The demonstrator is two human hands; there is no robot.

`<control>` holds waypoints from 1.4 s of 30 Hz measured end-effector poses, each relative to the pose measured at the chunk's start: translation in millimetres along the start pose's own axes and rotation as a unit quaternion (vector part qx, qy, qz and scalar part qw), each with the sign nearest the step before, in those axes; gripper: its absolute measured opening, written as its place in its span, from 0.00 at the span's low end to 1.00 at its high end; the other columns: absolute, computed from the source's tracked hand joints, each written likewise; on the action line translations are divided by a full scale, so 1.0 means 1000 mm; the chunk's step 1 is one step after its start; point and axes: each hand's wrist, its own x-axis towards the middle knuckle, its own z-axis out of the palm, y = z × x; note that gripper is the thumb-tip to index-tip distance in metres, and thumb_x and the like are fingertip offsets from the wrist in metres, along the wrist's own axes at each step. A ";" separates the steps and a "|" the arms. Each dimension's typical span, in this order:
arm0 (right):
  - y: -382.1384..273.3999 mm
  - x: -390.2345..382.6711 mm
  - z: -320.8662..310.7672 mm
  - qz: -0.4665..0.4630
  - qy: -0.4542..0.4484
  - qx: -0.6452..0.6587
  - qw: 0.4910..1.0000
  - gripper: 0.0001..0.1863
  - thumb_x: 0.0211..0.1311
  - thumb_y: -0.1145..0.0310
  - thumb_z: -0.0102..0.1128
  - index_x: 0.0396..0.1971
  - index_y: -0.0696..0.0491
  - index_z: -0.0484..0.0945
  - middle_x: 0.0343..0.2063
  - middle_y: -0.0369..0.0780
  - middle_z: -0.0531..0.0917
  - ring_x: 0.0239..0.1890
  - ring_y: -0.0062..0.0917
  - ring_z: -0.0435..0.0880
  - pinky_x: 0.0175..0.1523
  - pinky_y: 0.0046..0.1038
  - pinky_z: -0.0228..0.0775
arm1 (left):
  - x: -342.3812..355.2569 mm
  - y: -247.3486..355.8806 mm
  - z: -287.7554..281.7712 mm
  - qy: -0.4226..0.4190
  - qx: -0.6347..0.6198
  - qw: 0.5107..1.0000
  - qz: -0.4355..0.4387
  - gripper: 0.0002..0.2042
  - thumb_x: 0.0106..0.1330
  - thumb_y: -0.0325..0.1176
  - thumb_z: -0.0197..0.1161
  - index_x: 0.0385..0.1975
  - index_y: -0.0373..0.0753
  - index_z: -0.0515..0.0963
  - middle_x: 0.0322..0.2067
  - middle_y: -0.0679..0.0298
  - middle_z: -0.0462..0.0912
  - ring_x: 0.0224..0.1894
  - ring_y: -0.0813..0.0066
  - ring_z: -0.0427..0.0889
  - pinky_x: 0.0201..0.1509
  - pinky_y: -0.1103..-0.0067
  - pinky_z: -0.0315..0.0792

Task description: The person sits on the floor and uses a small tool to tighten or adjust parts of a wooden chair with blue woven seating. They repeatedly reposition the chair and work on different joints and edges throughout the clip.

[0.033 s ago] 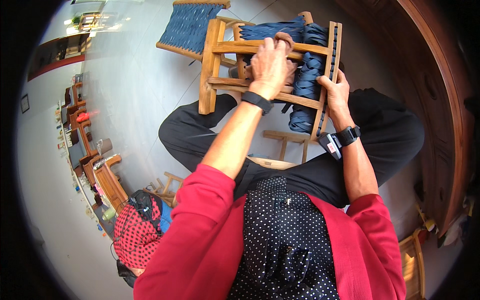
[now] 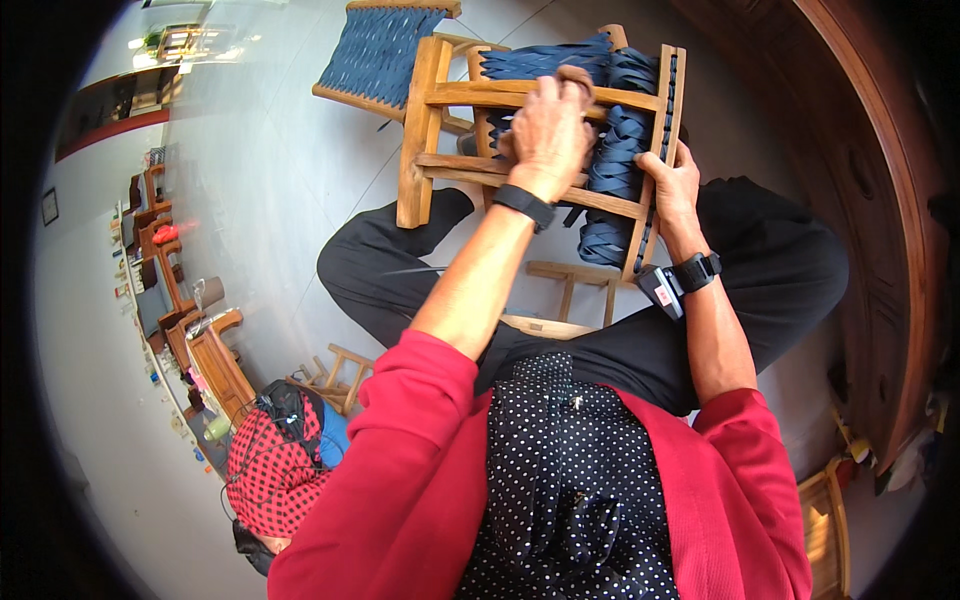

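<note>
A wooden folding stool (image 2: 418,135) with a dark blue woven strap seat (image 2: 617,155) is held on its side in front of me. My left hand (image 2: 550,135) reaches over its rails, fingers closed on a brown cloth (image 2: 576,76) that lies against the upper rail. Part of the cloth is hidden under the fingers. At the right end, my right hand (image 2: 676,188) grips the stool's slotted seat edge, the thumb on the near side and the other fingers partly hidden behind the wood.
A second stool with blue webbing (image 2: 378,55) stands just beyond, at the far left. Bare wooden frames (image 2: 570,272) lie between my legs and at lower left (image 2: 345,375). A person in red checked cloth (image 2: 275,470) is at lower left. A dark wooden cabinet (image 2: 850,150) borders the right.
My left hand has slid slightly right along the rails with the cloth. The right hand and the stool stay nearly where they were.
</note>
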 end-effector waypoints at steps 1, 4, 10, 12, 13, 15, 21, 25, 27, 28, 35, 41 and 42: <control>0.000 0.000 0.000 -0.004 -0.001 -0.001 1.000 0.30 0.53 0.67 0.68 0.57 0.62 0.73 0.41 0.39 0.82 0.40 0.23 0.80 0.50 0.24 0.75 | 0.000 0.015 0.007 0.020 0.009 0.999 0.024 0.14 0.63 0.28 0.65 0.48 0.37 0.76 0.42 0.56 0.74 0.44 0.59 0.80 0.43 0.63 0.80; 0.000 0.001 0.000 -0.007 -0.005 -0.010 1.000 0.31 0.53 0.67 0.68 0.57 0.63 0.73 0.42 0.40 0.82 0.41 0.23 0.80 0.51 0.24 0.75 | -0.001 0.033 0.019 0.076 -0.053 0.990 0.105 0.14 0.62 0.25 0.63 0.48 0.38 0.76 0.41 0.56 0.74 0.45 0.58 0.80 0.44 0.64 0.80; 0.002 0.000 -0.002 -0.007 -0.003 -0.001 1.000 0.34 0.52 0.67 0.69 0.60 0.62 0.70 0.43 0.41 0.82 0.42 0.24 0.81 0.51 0.25 0.75 | -0.002 -0.023 0.001 0.050 -0.003 0.999 0.023 0.15 0.62 0.28 0.66 0.48 0.46 0.77 0.41 0.58 0.75 0.43 0.59 0.81 0.43 0.62 0.79; 0.002 0.000 -0.002 -0.012 0.000 -0.017 1.000 0.35 0.52 0.67 0.69 0.61 0.62 0.70 0.44 0.41 0.81 0.42 0.25 0.81 0.52 0.25 0.76 | -0.004 -0.020 0.002 0.045 -0.007 0.999 0.017 0.17 0.61 0.30 0.67 0.50 0.45 0.76 0.40 0.57 0.74 0.42 0.56 0.81 0.43 0.62 0.79; 0.001 0.000 -0.003 -0.006 0.001 -0.019 1.000 0.34 0.52 0.67 0.69 0.60 0.62 0.71 0.43 0.40 0.81 0.41 0.24 0.81 0.51 0.24 0.75 | -0.005 -0.010 0.005 0.034 -0.018 0.999 0.002 0.18 0.61 0.30 0.67 0.51 0.45 0.76 0.41 0.56 0.74 0.42 0.55 0.81 0.43 0.62 0.79; 0.001 0.001 -0.003 0.007 -0.005 -0.002 1.000 0.35 0.50 0.68 0.70 0.59 0.64 0.71 0.44 0.41 0.82 0.42 0.24 0.82 0.51 0.25 0.75 | -0.004 0.015 0.012 0.042 -0.037 0.998 0.012 0.18 0.61 0.28 0.66 0.52 0.44 0.75 0.41 0.56 0.74 0.44 0.54 0.80 0.44 0.61 0.79; 0.000 0.003 -0.002 0.012 -0.008 0.007 1.000 0.36 0.50 0.70 0.70 0.60 0.66 0.70 0.44 0.43 0.83 0.42 0.25 0.82 0.51 0.25 0.76 | -0.003 0.004 0.009 0.007 -0.100 0.995 0.027 0.15 0.63 0.26 0.61 0.50 0.45 0.77 0.40 0.57 0.74 0.44 0.55 0.80 0.45 0.62 0.77; 0.000 0.000 0.000 0.004 0.002 0.000 1.000 0.36 0.51 0.66 0.69 0.60 0.64 0.70 0.43 0.42 0.82 0.41 0.25 0.82 0.51 0.25 0.76 | 0.005 -0.051 0.002 0.018 -0.093 0.995 -0.035 0.10 0.64 0.27 0.60 0.45 0.39 0.79 0.41 0.55 0.77 0.44 0.53 0.81 0.50 0.60 0.75; 0.000 0.000 0.000 -0.002 0.008 -0.018 1.000 0.35 0.52 0.65 0.69 0.60 0.62 0.71 0.42 0.41 0.82 0.40 0.25 0.81 0.50 0.25 0.76 | 0.006 -0.052 0.004 0.026 -0.131 0.987 -0.090 0.11 0.62 0.28 0.61 0.44 0.38 0.79 0.41 0.55 0.79 0.45 0.54 0.81 0.50 0.60 0.75; -0.001 -0.001 -0.001 -0.004 0.008 -0.028 1.000 0.34 0.52 0.65 0.69 0.60 0.62 0.71 0.42 0.41 0.82 0.40 0.25 0.81 0.50 0.25 0.76 | 0.006 -0.044 0.005 0.024 -0.157 0.981 -0.107 0.11 0.62 0.28 0.62 0.44 0.38 0.79 0.41 0.54 0.79 0.44 0.54 0.81 0.50 0.61 0.75; -0.001 0.002 -0.006 0.007 -0.024 0.001 1.000 0.31 0.53 0.71 0.67 0.58 0.64 0.72 0.43 0.39 0.82 0.40 0.21 0.80 0.50 0.23 0.74 | 0.002 0.042 0.018 0.065 -0.158 0.985 0.019 0.10 0.61 0.28 0.64 0.42 0.37 0.77 0.41 0.55 0.76 0.41 0.52 0.81 0.45 0.60 0.77; 0.004 0.004 -0.005 0.020 -0.018 -0.004 1.000 0.33 0.52 0.70 0.68 0.59 0.65 0.71 0.44 0.42 0.82 0.42 0.24 0.81 0.52 0.25 0.75 | 0.003 -0.032 0.012 0.033 -0.076 0.996 0.012 0.15 0.60 0.24 0.63 0.47 0.41 0.77 0.39 0.60 0.75 0.41 0.60 0.80 0.45 0.66 0.78; 0.005 0.005 -0.004 0.019 -0.019 -0.011 1.000 0.34 0.52 0.69 0.69 0.60 0.65 0.70 0.45 0.42 0.82 0.43 0.25 0.81 0.52 0.25 0.74 | 0.004 -0.046 0.013 0.019 -0.062 0.998 0.001 0.14 0.60 0.25 0.62 0.47 0.40 0.78 0.38 0.59 0.75 0.41 0.59 0.80 0.46 0.66 0.77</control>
